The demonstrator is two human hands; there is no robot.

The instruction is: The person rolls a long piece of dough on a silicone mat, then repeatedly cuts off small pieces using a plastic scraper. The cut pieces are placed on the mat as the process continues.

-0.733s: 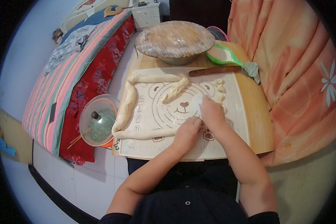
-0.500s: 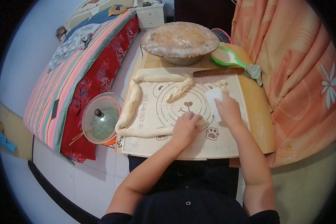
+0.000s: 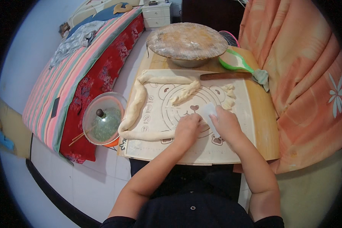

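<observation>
The right hand (image 3: 227,123) is gripping a white scraper (image 3: 208,111), thumb and fingers closing on its right side, while the left hand (image 3: 187,129) is holding down the dough rope (image 3: 138,100), its fingers curling over the top; their tips are hiding from view. A short end of dough is showing between the left hand and the scraper, which is standing just beside it, over the right part of the bear print.

From the left hand, the rope is running along the near edge of the mat (image 3: 159,151), bending at the near left corner, following the left edge and then the far edge. Past the middle of the far edge it is turning inward, its lumpy end lying on the print. Several dough pieces (image 3: 228,99) are sitting in a row near the far right corner. A brown rod (image 3: 226,76) is lying along the right half of the mat's far edge.

On the wooden table (image 3: 263,131), a bowl with a broad ribbed cover (image 3: 186,40) is standing by the far edge. A green scoop (image 3: 245,67) is resting toward the far right corner, a grey cloth (image 3: 260,78) touching its handle. Beside the table's left edge, a pot with a clear lid (image 3: 111,124) is standing.
</observation>
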